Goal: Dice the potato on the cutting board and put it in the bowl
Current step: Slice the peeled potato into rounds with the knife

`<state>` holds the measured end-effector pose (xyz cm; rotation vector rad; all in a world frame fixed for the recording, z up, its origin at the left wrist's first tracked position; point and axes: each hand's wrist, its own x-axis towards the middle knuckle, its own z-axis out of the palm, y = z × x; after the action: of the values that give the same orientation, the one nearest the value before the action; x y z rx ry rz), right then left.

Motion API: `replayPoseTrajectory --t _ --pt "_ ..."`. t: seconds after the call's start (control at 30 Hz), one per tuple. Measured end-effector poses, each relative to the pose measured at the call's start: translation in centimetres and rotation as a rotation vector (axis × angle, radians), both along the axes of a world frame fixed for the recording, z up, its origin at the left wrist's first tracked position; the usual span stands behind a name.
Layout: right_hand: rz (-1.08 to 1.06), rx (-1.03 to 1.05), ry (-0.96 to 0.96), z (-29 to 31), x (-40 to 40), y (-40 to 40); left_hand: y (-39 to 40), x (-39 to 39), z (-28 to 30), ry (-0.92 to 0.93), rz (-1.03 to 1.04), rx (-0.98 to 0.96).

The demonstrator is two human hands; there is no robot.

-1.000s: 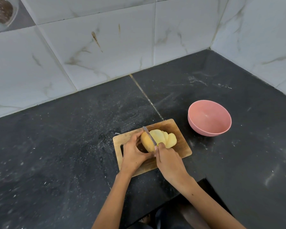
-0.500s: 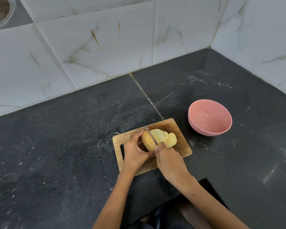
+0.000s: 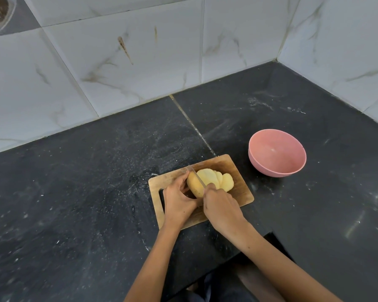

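A yellow potato [image 3: 194, 184] lies on a small wooden cutting board [image 3: 238, 182], with several cut slices [image 3: 218, 180] leaning against one another on its right side. My left hand [image 3: 179, 201] grips the uncut left end of the potato. My right hand [image 3: 222, 208] holds a knife by its handle, and the knife blade [image 3: 195, 174] stands across the potato between the uncut end and the slices. A pink bowl [image 3: 277, 152] sits empty on the counter to the right of the board.
The board and bowl rest on a dark stone counter [image 3: 85, 192] dusted with pale specks. White marble-tile walls [image 3: 118, 62] close the back and right sides. The counter's front edge has a notch near my right forearm.
The knife blade has sunk a little lower into the potato. Both hands stay in about the same place.
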<state>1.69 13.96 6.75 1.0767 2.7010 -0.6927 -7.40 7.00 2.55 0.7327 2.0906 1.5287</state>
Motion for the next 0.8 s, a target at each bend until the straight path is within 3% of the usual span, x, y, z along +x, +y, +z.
replayPoseTrajectory --t 0.53,0.8 --pt "0.029 -0.121 -0.027 0.5 0.8 0.0 -0.4 -0.4 0.1 -0.165 -0.043 0.016" --pt "0.007 -0.147 -0.037 0.4 -0.2 0.7 -0.5 -0.8 0.3 -0.155 -0.126 -0.001"
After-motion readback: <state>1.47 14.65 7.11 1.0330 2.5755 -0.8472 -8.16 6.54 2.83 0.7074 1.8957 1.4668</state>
